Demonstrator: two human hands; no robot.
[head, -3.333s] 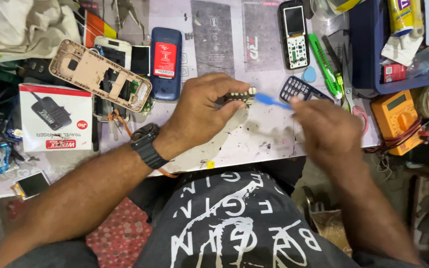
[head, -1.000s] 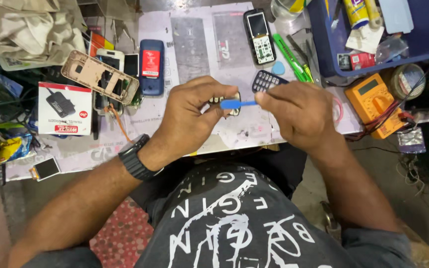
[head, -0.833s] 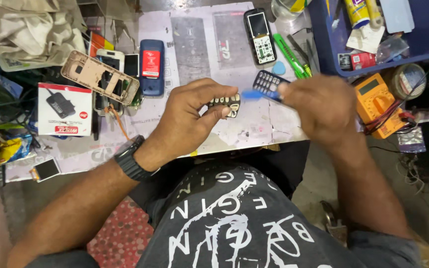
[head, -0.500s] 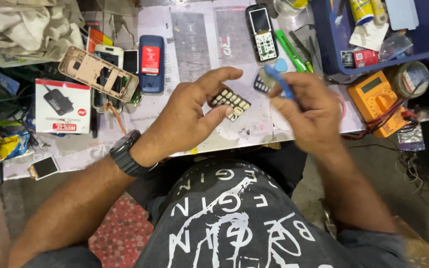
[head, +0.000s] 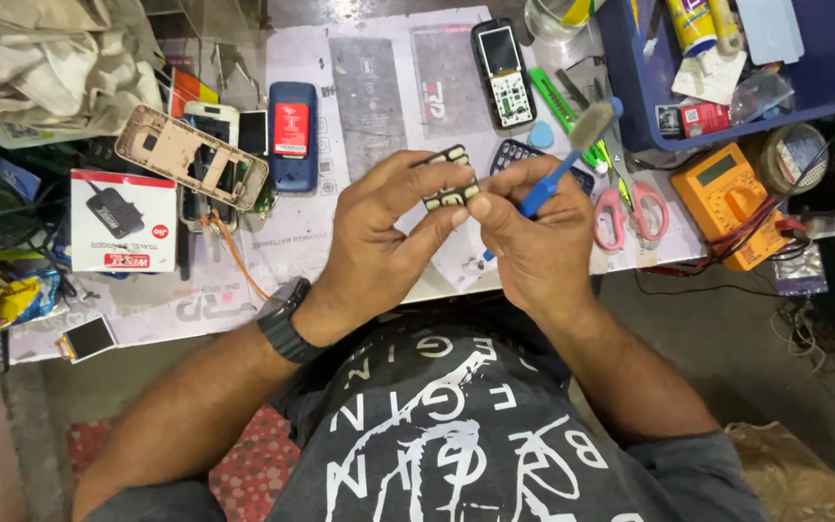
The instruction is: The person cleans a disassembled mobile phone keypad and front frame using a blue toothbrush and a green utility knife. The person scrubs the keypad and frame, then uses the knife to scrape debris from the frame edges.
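Hands meet over the table's edge — the left hand (head: 379, 232) pinches a small keypad (head: 446, 178), held up off the table. The right hand (head: 533, 242) grips a blue brush (head: 564, 153), bristles up — brushing looks unfinished; phone parts lie loose around.

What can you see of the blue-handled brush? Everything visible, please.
The brush has a slim blue plastic-looking handle and a head of pale, greyish bristles at its far end, which look worn. It is held in the right hand, gripped low on the handle, so the lower part is hidden by the fingers, with a bit of blue tip showing below them. It tilts up and away to the right, bristles in the air above the table, touching nothing. The same hand's thumb meets the small keypad piece held by the left hand.
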